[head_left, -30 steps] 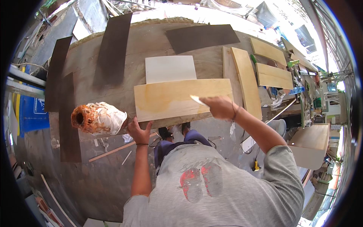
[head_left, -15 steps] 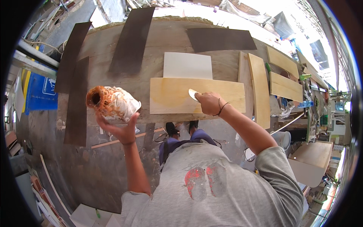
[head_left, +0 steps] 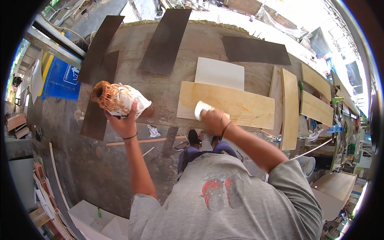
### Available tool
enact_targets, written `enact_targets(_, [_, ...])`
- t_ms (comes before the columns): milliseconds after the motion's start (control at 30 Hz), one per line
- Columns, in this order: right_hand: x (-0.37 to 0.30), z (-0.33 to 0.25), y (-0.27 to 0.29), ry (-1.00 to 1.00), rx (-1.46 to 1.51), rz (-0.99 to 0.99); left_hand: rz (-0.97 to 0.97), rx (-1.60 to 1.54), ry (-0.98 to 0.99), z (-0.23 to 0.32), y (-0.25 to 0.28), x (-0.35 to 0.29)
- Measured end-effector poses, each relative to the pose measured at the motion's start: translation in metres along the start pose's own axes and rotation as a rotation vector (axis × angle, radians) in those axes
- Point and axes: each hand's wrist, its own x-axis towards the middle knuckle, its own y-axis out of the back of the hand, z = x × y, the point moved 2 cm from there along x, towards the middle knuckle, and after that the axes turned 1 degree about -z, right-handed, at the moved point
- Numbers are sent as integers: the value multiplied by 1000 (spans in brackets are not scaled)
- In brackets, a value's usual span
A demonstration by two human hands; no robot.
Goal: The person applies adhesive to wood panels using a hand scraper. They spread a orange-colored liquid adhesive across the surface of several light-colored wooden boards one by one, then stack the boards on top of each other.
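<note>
My left hand (head_left: pixel 122 125) is wrapped around a white plastic bottle (head_left: pixel 127 99), tilted on its side with its mouth pointing left. Orange-brown dried glue crusts its open neck end. In my right hand (head_left: pixel 216 121), slightly smeared by motion, is a small pale flat scraper (head_left: pixel 199 109), over the near edge of a light plywood strip (head_left: pixel 256 105). Yellowish wet glue spreads over the strip's left part, and short amber streaks lie farther right on it. A white panel (head_left: pixel 219 73) sits against the strip's far edge, partly under it.
Several dark brown panels (head_left: pixel 166 42) lie across the worktable (head_left: pixel 192 44), at its left and far side. To the right are more plywood strips (head_left: pixel 289 108) and a clear bluish bottle (head_left: pixel 334 129). A blue-and-yellow bin (head_left: pixel 60 78) stands at the left.
The view has turned, shifting the table rightward in the picture. My right hand has drawn the scraper back to the strip's near edge. Amber streaks now show on the strip's right part.
</note>
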Motion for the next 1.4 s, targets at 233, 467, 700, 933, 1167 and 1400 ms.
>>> enact_targets(233, [8,-13,55,74,210,52,228,81,70,-26,30,-5])
enact_targets(467, [59,-36,21,36,64,58,121,38,120,-21,17,-5])
enact_targets(700, [26,-85,36,230,241,-208,72,96,50,-26,28,-27])
enact_targets(933, [-20,23,20,-180,94,173,96,309,286,-46,13,-139])
enact_targets(1167, [-98,13,37,-261,388,-289,-445,186,318,-33,-68,-178])
enact_targets(1400, [-157,167,7,-854,224,49,-585,146,383,-44,-87,-165])
